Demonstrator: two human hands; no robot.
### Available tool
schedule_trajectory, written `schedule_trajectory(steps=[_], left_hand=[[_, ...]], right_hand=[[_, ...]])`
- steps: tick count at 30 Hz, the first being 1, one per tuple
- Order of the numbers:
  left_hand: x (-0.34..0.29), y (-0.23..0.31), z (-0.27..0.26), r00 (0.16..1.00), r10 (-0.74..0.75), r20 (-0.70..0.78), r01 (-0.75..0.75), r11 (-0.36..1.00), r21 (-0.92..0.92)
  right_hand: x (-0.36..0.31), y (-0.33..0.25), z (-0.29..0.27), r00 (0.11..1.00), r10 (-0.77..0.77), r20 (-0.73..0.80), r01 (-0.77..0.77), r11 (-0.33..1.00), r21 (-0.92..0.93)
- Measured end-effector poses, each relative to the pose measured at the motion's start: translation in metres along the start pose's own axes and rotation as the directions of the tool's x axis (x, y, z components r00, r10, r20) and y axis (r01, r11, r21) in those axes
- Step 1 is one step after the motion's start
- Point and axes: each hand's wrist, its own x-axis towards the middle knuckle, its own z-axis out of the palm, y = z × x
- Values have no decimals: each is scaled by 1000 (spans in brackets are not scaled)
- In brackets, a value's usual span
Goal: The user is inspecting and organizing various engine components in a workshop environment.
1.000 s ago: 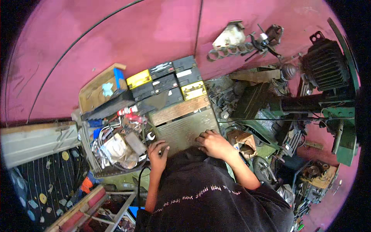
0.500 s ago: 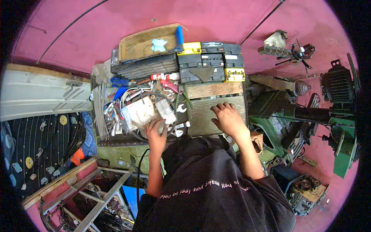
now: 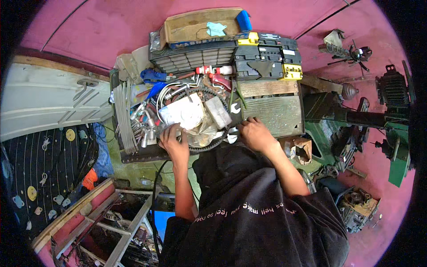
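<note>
My left hand (image 3: pixel 174 140) rests at the front of the cluttered tool tray, its fingers bent and apart beside a ribbed black belt (image 3: pixel 209 147) and a crumpled clear plastic bag (image 3: pixel 202 137). To the right, my right hand (image 3: pixel 258 135) is closed, fingers curled down next to the silver spanners by the tray's front; what it grips is hidden. Inside the belt's loop lie a white packet (image 3: pixel 184 112) and a grey rectangular block (image 3: pixel 218 113). An open-ended spanner head (image 3: pixel 235 107) shows just beyond my right hand.
Black and yellow batteries (image 3: pixel 267 55) stand at the back, beside a cardboard box (image 3: pixel 202 29) on a dark grille. A ridged metal plate (image 3: pixel 273 116) lies to the right. Thin rods (image 3: pixel 124 118) and sockets fill the left. Green machinery (image 3: pixel 313 127) stands at far right.
My right hand has come down off the ridged plate toward the spanners, and its fingers have curled. My left hand has shifted left along the tray's front. The whole view has also shifted.
</note>
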Motion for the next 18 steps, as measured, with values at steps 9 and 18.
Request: schedule_trajectory(steps=[9, 18], left_hand=[[43, -41, -22, 995, 92, -44, -92, 996, -1], [102, -33, -9, 974, 220, -46, -216, 972, 89]], right_hand=[[58, -35, 8, 954, 82, -287, -26, 981, 195], [113, -54, -5, 937, 93, -336, -5, 967, 256]])
